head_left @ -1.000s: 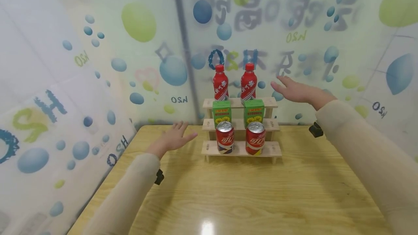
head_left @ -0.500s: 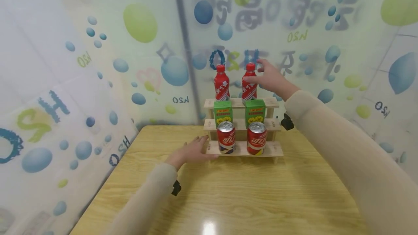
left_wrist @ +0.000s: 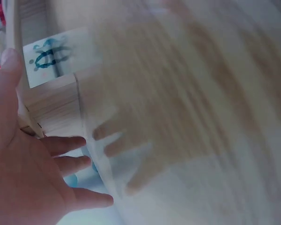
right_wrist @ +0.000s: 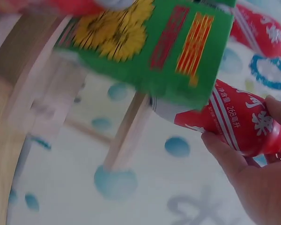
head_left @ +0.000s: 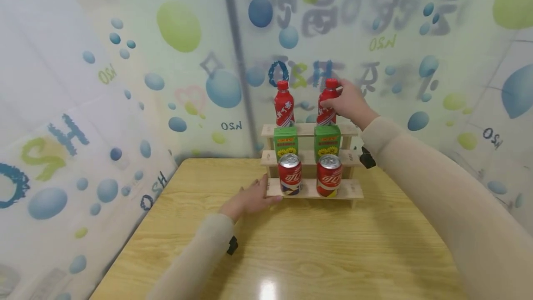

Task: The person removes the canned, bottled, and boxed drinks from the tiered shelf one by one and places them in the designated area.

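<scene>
My right hand [head_left: 351,103] grips a red bottle [head_left: 326,101] with a red cap at the right of the top shelf. In the right wrist view, thumb and fingers close around the bottle [right_wrist: 239,117]; its base is partly hidden behind a green carton [right_wrist: 178,56]. At the left end of the wooden three-step display rack [head_left: 308,189], my left hand [head_left: 255,196] touches the lowest shelf. The left wrist view shows that hand [left_wrist: 33,173] with fingers straight and thumb against the shelf edge.
Another red bottle [head_left: 284,105] stands on the top shelf's left. Two green cartons, one at left [head_left: 286,140], occupy the middle shelf. Red cans, left [head_left: 290,175] and right [head_left: 329,176], stand on the lowest. A patterned curtain [head_left: 200,22] hangs behind the wooden table [head_left: 333,244].
My right hand has come in from the right and taken hold of the right bottle, which has shifted slightly right. My left hand has moved right to the rack's lowest shelf.
</scene>
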Tool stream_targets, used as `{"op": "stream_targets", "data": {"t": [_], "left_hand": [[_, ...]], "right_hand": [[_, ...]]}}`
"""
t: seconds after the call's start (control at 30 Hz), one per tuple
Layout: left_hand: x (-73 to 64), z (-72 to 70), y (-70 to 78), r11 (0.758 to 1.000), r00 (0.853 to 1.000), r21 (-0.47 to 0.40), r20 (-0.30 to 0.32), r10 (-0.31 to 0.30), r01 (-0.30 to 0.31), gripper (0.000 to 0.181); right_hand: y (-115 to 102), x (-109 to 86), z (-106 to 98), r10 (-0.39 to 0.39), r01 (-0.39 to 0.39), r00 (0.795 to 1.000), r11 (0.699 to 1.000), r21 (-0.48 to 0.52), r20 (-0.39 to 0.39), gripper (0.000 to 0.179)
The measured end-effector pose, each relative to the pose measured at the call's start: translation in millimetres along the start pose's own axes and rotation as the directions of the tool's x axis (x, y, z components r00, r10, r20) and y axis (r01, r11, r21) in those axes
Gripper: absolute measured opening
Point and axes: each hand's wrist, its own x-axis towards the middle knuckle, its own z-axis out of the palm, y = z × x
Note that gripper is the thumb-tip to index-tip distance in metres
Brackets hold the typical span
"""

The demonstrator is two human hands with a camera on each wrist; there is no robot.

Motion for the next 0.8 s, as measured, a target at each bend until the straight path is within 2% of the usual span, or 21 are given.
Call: {"op": "stream_targets", "data": {"t": [0.13,0.23,0.43,0.6,0.8], "left_hand": [[-0.1,3.2,-0.4,0.999,1.000,-0.051,0.007,0.008,-0.007,0.115],[-1.0,4.1,-0.9,0.996,1.000,-0.084,0.013,0.013,-0.012,0.114],[-2.3,4.1,-1.5,0.995,1.000,-0.099,0.012,0.010,-0.009,0.115],[-1.1,6.4,-2.5,0.995,1.000,-0.103,0.013,0.010,-0.008,0.117],[-1.5,5.8,-3.2,0.995,1.000,-0.104,0.011,-0.001,0.003,0.117]], "right_hand": [[12.7,-9.1,-25.1,0.027,-0.028,0.999,0.999,-0.045,-0.021,0.079],[25.3,-15.2,-47.0,0.049,-0.051,0.998,0.998,-0.041,-0.050,0.080],[57.1,-24.5,-79.7,0.063,-0.072,0.992,0.994,-0.085,-0.109,0.079],[84.8,-34.4,-89.4,0.076,-0.083,0.992,0.994,-0.067,-0.105,0.078],[107.4,-45.6,-86.6,0.103,-0.111,0.990,0.990,-0.083,-0.094,0.081]]}}
